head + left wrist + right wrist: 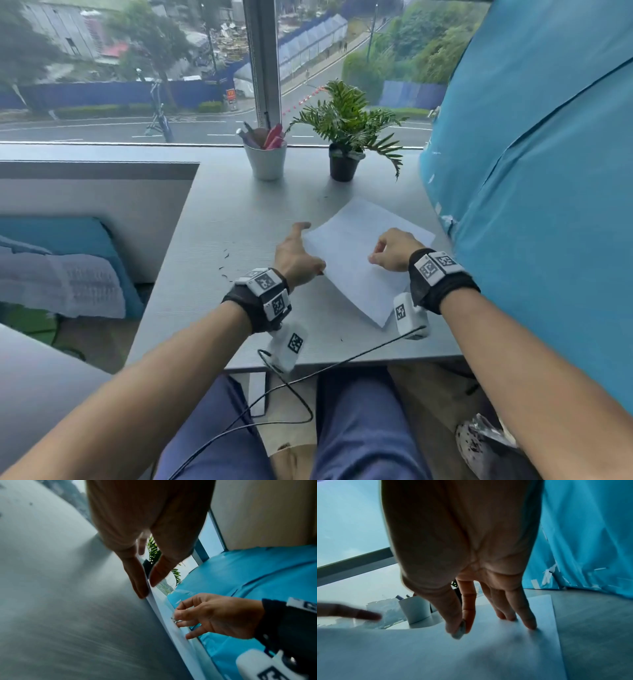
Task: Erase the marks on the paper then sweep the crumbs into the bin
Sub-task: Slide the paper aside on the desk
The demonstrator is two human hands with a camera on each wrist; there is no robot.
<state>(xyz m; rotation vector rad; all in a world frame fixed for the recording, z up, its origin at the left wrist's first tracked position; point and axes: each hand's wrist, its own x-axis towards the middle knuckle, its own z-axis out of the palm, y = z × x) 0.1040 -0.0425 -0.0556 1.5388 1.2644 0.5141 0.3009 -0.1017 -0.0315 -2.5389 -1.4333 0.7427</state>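
A white sheet of paper (356, 240) lies at an angle on the grey desk (239, 212). My right hand (375, 257) rests on the sheet and pinches a small pale eraser (459, 631) between thumb and index finger, its tip on the paper (471, 655). The other right fingers (529, 622) touch the sheet. My left hand (310, 248) sits at the paper's left edge, and its straight fingers (139, 588) touch that edge (154, 601). Dark eraser crumbs (226, 256) lie scattered on the desk left of my left hand. No marks show on the sheet.
A white cup of pens (266, 161) and a potted plant (344, 137) stand at the back by the window. A blue cover (531, 171) rises along the desk's right side. A speckled object (479, 442) sits on the floor by my right forearm.
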